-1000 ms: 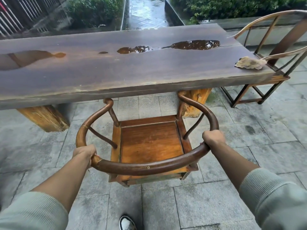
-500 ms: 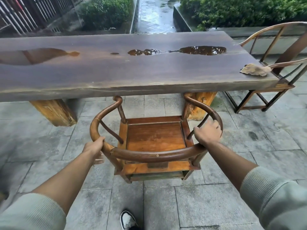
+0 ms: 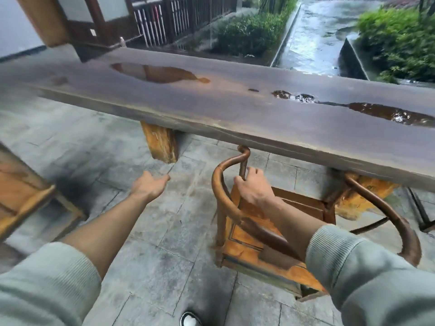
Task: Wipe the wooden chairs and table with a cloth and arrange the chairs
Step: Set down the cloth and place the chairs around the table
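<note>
Both hands have changed since 0.5 s ago, when each gripped the curved rail of the chair [image 3: 254, 222]. Now the left hand [image 3: 149, 185] is off the rail, hanging over the stone floor [image 3: 164, 255] with fingers straight and relaxed, holding nothing. The right hand [image 3: 253, 188] has moved across to the chair's left side, where its fingers curl round the upright post under the left arm end. The view has also swung left: the cloth and the end chair seen 0.5 s ago are out of sight, and the corner of another wooden piece [image 3: 26, 196] shows at the left edge, blurred.

The chair stands at the near edge of the long wooden table [image 3: 211, 109], its arm ends tucked just under the slab. 2 large puddles [image 3: 157, 72] and some smaller wet spots lie on the tabletop. No brand, label or writing can be read anywhere.
</note>
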Available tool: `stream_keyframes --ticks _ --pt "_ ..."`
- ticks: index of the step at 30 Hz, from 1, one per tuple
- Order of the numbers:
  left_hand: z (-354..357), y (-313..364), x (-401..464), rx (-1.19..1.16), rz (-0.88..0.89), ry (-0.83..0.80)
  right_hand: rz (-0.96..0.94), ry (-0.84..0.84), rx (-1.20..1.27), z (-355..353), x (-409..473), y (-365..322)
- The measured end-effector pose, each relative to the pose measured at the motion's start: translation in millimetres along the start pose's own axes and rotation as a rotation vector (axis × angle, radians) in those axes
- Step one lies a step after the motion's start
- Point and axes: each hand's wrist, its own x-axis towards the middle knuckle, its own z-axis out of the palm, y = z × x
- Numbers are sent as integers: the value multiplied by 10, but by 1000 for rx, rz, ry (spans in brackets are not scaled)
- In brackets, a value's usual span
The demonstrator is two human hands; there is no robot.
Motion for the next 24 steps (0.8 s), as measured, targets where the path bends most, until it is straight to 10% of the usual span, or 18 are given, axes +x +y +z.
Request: stream_keyframes --ticks 24 --pt "-2984 -3372 1975 -104 -606 319 -705 -506 -274 3288 1743 -5282"
